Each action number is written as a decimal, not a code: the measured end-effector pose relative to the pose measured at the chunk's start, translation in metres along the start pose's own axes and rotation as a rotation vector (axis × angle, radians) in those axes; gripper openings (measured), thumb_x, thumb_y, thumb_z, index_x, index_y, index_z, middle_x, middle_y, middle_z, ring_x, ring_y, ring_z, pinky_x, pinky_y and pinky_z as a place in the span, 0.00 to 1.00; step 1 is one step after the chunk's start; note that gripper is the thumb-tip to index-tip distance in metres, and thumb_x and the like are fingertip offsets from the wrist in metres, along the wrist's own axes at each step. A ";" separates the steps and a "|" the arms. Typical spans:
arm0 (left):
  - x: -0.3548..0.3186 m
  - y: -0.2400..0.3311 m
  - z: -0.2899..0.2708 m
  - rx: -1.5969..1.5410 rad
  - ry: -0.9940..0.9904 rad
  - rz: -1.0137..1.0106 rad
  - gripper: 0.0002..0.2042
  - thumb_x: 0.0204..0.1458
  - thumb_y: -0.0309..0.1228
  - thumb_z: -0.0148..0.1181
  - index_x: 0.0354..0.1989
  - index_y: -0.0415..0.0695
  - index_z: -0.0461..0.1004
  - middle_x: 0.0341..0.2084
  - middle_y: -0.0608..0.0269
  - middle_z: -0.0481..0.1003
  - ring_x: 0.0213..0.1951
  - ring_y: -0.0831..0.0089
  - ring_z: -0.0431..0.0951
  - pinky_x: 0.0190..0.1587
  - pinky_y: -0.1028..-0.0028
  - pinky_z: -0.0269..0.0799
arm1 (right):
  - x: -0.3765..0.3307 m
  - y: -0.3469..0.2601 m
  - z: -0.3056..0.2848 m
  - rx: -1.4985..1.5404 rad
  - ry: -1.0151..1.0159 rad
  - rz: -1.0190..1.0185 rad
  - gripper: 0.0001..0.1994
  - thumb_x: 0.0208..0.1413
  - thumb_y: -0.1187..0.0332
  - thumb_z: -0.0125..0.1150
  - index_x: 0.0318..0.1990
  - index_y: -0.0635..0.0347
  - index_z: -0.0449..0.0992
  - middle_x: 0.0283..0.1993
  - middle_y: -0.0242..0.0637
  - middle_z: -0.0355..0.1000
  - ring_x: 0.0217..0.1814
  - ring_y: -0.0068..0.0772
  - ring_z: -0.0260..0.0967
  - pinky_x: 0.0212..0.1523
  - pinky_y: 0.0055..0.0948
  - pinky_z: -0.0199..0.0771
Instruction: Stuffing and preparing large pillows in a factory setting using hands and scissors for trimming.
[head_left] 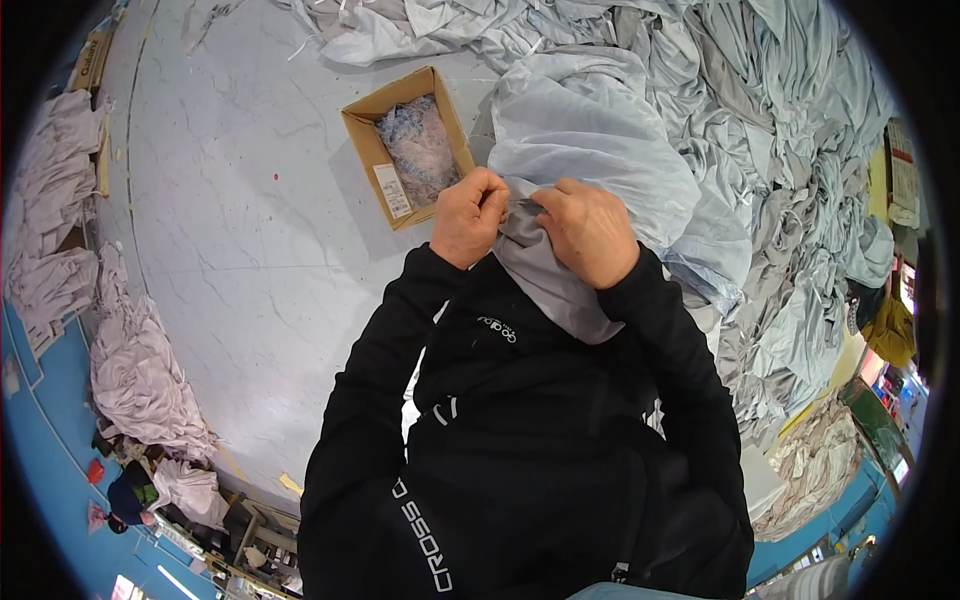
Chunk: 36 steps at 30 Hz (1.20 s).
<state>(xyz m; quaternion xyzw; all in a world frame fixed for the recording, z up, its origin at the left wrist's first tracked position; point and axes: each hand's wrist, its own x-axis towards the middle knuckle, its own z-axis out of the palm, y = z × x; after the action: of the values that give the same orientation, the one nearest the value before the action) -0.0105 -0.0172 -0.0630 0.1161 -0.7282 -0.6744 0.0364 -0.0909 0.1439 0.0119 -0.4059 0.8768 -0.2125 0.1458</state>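
Observation:
A light grey piece of fabric (555, 275) hangs from both my hands at the middle of the view, its lower corner draped over my black jacket. My left hand (468, 218) pinches one edge of it between thumb and curled fingers. Close beside, my right hand (588, 232) grips the same edge, thumb and fingers pressed together. A short stretch of edge runs between the two hands. Just beyond them lies a puffed-up pale grey-blue cloth (590, 140). What exactly sits between my fingertips is too small to make out.
An open cardboard box (385, 200) holding clear plastic bags stands on the pale marbled table (250, 250), left of my hands. A large heap of grey fabric (800, 200) covers the right and far side. More cloth piles (140, 370) lie along the left. Another person (130, 495) is at far lower left.

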 end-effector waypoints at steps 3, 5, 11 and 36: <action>0.000 0.000 0.000 -0.013 -0.003 -0.014 0.03 0.56 0.21 0.50 0.30 0.38 0.67 0.19 0.68 0.70 0.22 0.83 0.70 0.26 0.82 0.69 | -0.002 0.002 -0.002 0.026 0.014 0.009 0.11 0.41 0.73 0.65 0.35 0.58 0.76 0.27 0.38 0.68 0.31 0.44 0.70 0.30 0.38 0.68; 0.000 0.000 -0.001 -0.021 -0.009 -0.017 0.03 0.56 0.21 0.50 0.30 0.38 0.67 0.19 0.68 0.70 0.22 0.83 0.70 0.26 0.82 0.69 | -0.001 0.001 0.000 0.014 0.018 -0.003 0.11 0.41 0.73 0.65 0.35 0.58 0.76 0.27 0.37 0.68 0.31 0.44 0.70 0.30 0.38 0.68; 0.000 0.004 0.000 -0.022 -0.016 0.008 0.03 0.56 0.22 0.51 0.30 0.38 0.67 0.19 0.68 0.70 0.22 0.84 0.70 0.27 0.82 0.69 | 0.001 0.001 0.002 -0.005 0.007 0.002 0.10 0.42 0.72 0.64 0.35 0.58 0.76 0.27 0.37 0.68 0.31 0.44 0.70 0.30 0.38 0.68; 0.040 -0.141 -0.092 1.147 0.333 0.239 0.14 0.49 0.34 0.59 0.44 0.46 0.74 0.27 0.57 0.76 0.33 0.56 0.77 0.37 0.62 0.71 | -0.056 0.007 -0.059 0.356 0.356 0.269 0.16 0.46 0.80 0.61 0.46 0.65 0.74 0.29 0.38 0.69 0.28 0.28 0.67 0.31 0.22 0.67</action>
<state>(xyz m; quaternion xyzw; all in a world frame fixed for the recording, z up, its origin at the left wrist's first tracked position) -0.0128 -0.1240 -0.1987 0.1389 -0.9680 -0.1384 0.1569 -0.0861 0.2062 0.0644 -0.2102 0.8835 -0.4097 0.0855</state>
